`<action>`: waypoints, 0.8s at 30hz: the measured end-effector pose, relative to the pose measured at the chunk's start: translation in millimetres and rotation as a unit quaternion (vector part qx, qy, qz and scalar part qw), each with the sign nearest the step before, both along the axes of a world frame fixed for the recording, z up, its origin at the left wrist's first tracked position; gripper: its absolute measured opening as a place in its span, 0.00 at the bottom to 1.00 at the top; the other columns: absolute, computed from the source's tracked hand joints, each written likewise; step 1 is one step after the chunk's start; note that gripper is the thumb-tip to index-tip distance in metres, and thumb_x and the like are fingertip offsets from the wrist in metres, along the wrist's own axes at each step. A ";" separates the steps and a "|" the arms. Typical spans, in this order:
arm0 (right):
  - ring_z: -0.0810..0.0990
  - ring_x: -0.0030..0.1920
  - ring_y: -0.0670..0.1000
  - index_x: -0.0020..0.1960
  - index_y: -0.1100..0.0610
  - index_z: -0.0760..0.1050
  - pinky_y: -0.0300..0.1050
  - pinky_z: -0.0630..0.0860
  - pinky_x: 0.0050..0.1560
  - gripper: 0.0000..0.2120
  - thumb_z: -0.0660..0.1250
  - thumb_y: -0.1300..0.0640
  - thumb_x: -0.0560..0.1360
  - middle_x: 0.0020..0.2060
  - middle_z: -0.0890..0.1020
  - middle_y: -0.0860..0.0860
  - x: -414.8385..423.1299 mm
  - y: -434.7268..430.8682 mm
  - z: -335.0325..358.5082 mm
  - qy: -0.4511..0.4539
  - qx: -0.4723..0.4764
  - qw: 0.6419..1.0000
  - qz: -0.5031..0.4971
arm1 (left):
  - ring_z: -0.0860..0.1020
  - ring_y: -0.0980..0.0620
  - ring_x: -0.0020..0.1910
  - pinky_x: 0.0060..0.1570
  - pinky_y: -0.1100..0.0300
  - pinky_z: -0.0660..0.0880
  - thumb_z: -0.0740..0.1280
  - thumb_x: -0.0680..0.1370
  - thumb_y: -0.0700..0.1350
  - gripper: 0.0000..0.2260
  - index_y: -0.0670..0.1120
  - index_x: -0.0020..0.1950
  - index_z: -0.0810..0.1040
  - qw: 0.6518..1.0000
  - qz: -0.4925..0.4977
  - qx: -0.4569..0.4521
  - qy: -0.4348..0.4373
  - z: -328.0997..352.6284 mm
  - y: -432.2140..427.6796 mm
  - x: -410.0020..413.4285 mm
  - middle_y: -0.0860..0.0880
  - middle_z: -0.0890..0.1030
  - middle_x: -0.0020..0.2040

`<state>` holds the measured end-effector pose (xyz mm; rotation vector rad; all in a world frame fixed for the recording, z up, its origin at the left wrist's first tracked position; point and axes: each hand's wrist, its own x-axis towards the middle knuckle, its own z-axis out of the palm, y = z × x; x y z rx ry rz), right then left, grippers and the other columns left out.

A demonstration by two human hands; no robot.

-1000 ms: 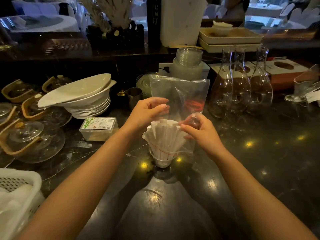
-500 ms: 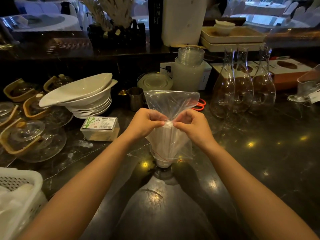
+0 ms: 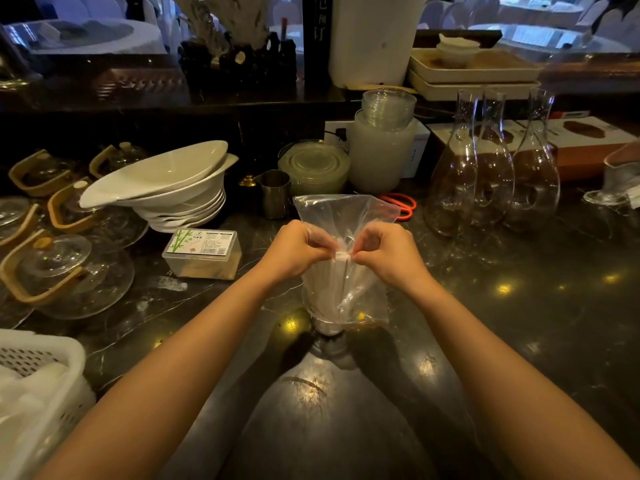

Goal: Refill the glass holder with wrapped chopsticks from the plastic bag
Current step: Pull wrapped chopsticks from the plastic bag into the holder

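Observation:
A clear plastic bag [image 3: 346,216] stands upright over the glass holder [image 3: 327,327] in the middle of the dark counter. White wrapped chopsticks [image 3: 332,289] show through the bag's lower half, gathered in a bundle that reaches down into the holder. My left hand [image 3: 294,251] and my right hand [image 3: 388,252] both pinch the bag at the top of the bundle, fingertips nearly touching. Above my hands the bag's empty upper part stands up loosely. The holder's rim is hidden by the bag.
A toothpick box [image 3: 202,252] lies left of my hands, with stacked white bowls [image 3: 162,188] and glass teapots [image 3: 65,268] beyond. Red scissors [image 3: 403,204], a metal cup [image 3: 275,192] and three glass carafes [image 3: 491,168] stand behind. A white basket [image 3: 38,386] is at the near left.
The bag was pulled down over the chopstick tops, which showed bare a second ago. Both hands then closed together and pinched the bag at the bundle's top.

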<state>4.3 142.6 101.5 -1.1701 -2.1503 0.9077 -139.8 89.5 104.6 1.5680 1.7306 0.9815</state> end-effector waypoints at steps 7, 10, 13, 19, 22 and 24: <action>0.79 0.38 0.48 0.32 0.53 0.75 0.40 0.76 0.43 0.12 0.70 0.68 0.67 0.33 0.79 0.48 3.3 4.8 12.5 0.050 -0.048 0.998 -0.007 | 0.76 0.63 0.41 0.42 0.72 0.74 0.67 0.73 0.36 0.10 0.38 0.53 0.80 1.000 0.011 0.010 -0.024 10.2 0.1 -3.1 0.50 0.80 0.44; 0.77 0.35 0.46 0.33 0.53 0.74 0.38 0.74 0.39 0.11 0.69 0.67 0.69 0.33 0.78 0.48 6.9 5.5 24.1 0.084 -0.062 0.995 0.000 | 0.76 0.63 0.39 0.37 0.73 0.75 0.66 0.74 0.37 0.10 0.39 0.54 0.79 0.998 0.028 0.024 -0.041 18.6 -0.2 -7.8 0.53 0.79 0.40; 0.77 0.36 0.48 0.34 0.53 0.74 0.41 0.75 0.42 0.10 0.69 0.66 0.69 0.33 0.78 0.49 8.3 4.9 32.7 0.098 -0.064 0.993 0.003 | 0.77 0.61 0.38 0.36 0.74 0.75 0.65 0.74 0.37 0.09 0.39 0.53 0.79 0.997 0.038 0.036 -0.053 24.9 -1.1 -11.2 0.53 0.79 0.38; 0.77 0.34 0.44 0.37 0.54 0.75 0.27 0.74 0.32 0.08 0.68 0.65 0.70 0.34 0.79 0.51 8.9 2.7 48.5 0.158 -0.067 0.985 0.014 | 0.77 0.67 0.29 0.31 0.74 0.74 0.65 0.75 0.38 0.04 0.41 0.45 0.79 0.992 0.055 0.080 -0.084 37.6 -4.1 -17.7 0.52 0.78 0.34; 0.78 0.32 0.41 0.39 0.55 0.75 0.29 0.75 0.34 0.06 0.67 0.65 0.72 0.34 0.81 0.51 8.6 1.9 60.4 0.203 -0.047 0.978 0.023 | 0.76 0.65 0.27 0.31 0.74 0.74 0.64 0.75 0.37 0.05 0.44 0.40 0.77 0.985 0.050 0.123 -0.110 50.2 -5.3 -19.1 0.49 0.77 0.33; 0.79 0.34 0.42 0.41 0.55 0.75 0.31 0.76 0.36 0.06 0.65 0.64 0.73 0.35 0.81 0.50 7.8 1.7 69.7 0.221 -0.030 0.975 0.022 | 0.76 0.65 0.28 0.34 0.74 0.75 0.64 0.75 0.37 0.06 0.45 0.39 0.77 0.978 0.058 0.151 -0.128 59.0 -4.8 -20.8 0.51 0.78 0.32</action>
